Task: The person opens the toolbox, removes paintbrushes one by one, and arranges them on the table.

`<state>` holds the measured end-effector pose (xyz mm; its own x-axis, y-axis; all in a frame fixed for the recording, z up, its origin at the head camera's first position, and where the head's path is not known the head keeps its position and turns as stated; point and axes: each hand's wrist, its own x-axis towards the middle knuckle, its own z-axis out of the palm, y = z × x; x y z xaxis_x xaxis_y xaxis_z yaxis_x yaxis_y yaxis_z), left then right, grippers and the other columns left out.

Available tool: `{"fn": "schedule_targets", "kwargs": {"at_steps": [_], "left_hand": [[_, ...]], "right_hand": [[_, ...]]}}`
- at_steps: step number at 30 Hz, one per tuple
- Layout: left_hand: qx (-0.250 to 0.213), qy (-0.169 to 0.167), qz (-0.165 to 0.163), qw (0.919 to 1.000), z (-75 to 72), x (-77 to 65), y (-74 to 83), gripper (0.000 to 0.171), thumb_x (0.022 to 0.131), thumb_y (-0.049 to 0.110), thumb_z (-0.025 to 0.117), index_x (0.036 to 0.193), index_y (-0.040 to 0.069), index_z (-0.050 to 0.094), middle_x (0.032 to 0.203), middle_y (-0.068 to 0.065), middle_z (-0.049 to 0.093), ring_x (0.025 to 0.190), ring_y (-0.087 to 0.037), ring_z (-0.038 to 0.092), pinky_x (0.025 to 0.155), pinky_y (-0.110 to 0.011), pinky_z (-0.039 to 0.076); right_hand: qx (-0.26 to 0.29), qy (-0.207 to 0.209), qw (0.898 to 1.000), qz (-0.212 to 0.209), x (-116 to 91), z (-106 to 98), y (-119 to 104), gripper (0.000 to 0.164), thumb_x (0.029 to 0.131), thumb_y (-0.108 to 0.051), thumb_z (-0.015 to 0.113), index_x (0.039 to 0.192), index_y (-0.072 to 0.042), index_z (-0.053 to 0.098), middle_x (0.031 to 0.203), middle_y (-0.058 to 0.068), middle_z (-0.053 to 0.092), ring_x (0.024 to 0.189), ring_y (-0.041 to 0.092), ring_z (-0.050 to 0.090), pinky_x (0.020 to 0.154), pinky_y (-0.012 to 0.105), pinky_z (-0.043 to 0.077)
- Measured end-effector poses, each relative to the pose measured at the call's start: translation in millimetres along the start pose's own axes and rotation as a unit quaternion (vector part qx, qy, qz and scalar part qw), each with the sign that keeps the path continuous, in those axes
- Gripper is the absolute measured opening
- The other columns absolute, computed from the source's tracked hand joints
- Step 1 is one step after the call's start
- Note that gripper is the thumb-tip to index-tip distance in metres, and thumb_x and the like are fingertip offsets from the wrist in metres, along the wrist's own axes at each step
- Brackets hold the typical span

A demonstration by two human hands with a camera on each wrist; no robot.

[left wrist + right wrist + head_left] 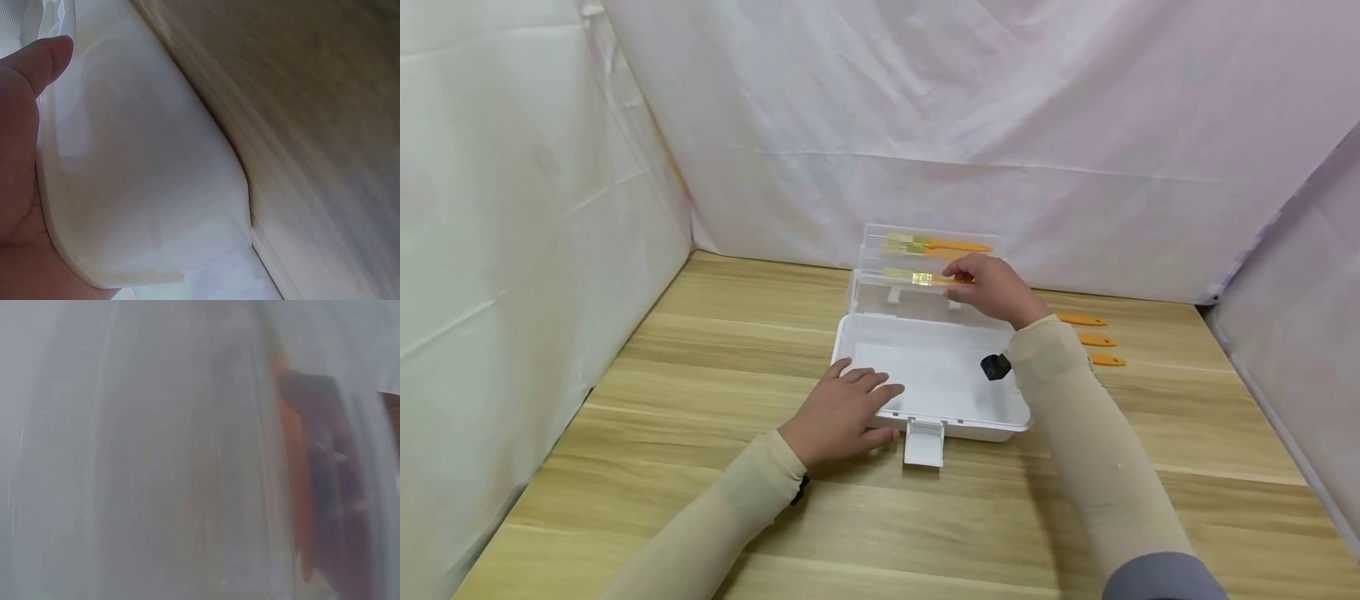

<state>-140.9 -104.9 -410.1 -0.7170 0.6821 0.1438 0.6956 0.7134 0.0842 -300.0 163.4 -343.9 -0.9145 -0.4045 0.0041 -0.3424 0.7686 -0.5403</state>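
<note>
Nearest, on a wood-grain table, the left hand lies with fingers spread over the near left corner of an open white box, thumb by the front wall, gripping nothing. Just beside it, a white latch hangs from the front rim. To the right, partly behind the right forearm, three orange handles lie on the table. Beyond the box's base, the right hand pinches a flat brush by its orange handle at the clear trays; whether the brush rests there cannot be told. Farther up, two more brushes lie in the trays, before a pale curtain.
</note>
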Motion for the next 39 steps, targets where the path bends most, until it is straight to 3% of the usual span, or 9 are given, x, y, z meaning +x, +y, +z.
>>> {"fn": "schedule_targets", "kwargs": {"at_steps": [15, 24, 32, 39], "left_hand": [[-0.001, -0.005, -0.004, 1.0, 0.3, -1.4, -0.1, 0.057, 0.093, 0.055, 0.059, 0.139, 0.02, 0.057, 0.134, -0.005, 0.062, 0.126, -0.024, 0.053, 0.11, -0.054, 0.029], [-0.001, -0.001, -0.004, 1.0, 0.4, -1.9, 0.5, 0.057, 0.093, 0.055, 0.06, 0.139, 0.02, 0.058, 0.133, -0.005, 0.062, 0.125, -0.024, 0.054, 0.11, -0.055, 0.03], [-0.003, -0.002, -0.007, 1.0, 0.8, -2.4, 0.4, 0.057, 0.093, 0.055, 0.06, 0.139, 0.02, 0.057, 0.133, -0.005, 0.062, 0.126, -0.024, 0.054, 0.11, -0.054, 0.029], [-0.004, 0.001, -0.006, 1.0, 0.5, -2.7, 0.7, 0.056, 0.093, 0.054, 0.061, 0.138, 0.02, 0.058, 0.133, -0.005, 0.062, 0.126, -0.024, 0.054, 0.11, -0.055, 0.029]], "right_hand": [[0.039, 0.006, 0.999, -0.013, -3.2, 1.4, -2.5, 0.015, 0.092, -0.02, 0.073, 0.102, -0.011, 0.067, 0.097, 0.006, 0.061, 0.083, 0.025, 0.053, 0.072, 0.039, 0.046], [0.07, -0.002, 0.998, 0.003, -4.1, 1.0, -2.3, 0.018, 0.095, -0.024, 0.069, 0.108, -0.012, 0.064, 0.101, 0.007, 0.06, 0.089, 0.026, 0.052, 0.076, 0.039, 0.046], [0.119, 0.002, 0.992, 0.034, -6.8, -0.1, -1.6, 0.017, 0.101, -0.029, 0.058, 0.109, -0.015, 0.063, 0.103, 0.007, 0.06, 0.088, 0.027, 0.05, 0.074, 0.04, 0.044], [0.12, 0.015, 0.992, 0.024, -5.9, 1.2, -1.1, 0.015, 0.1, -0.027, 0.06, 0.106, -0.014, 0.063, 0.102, 0.011, 0.06, 0.088, 0.027, 0.05, 0.075, 0.04, 0.043]]}}
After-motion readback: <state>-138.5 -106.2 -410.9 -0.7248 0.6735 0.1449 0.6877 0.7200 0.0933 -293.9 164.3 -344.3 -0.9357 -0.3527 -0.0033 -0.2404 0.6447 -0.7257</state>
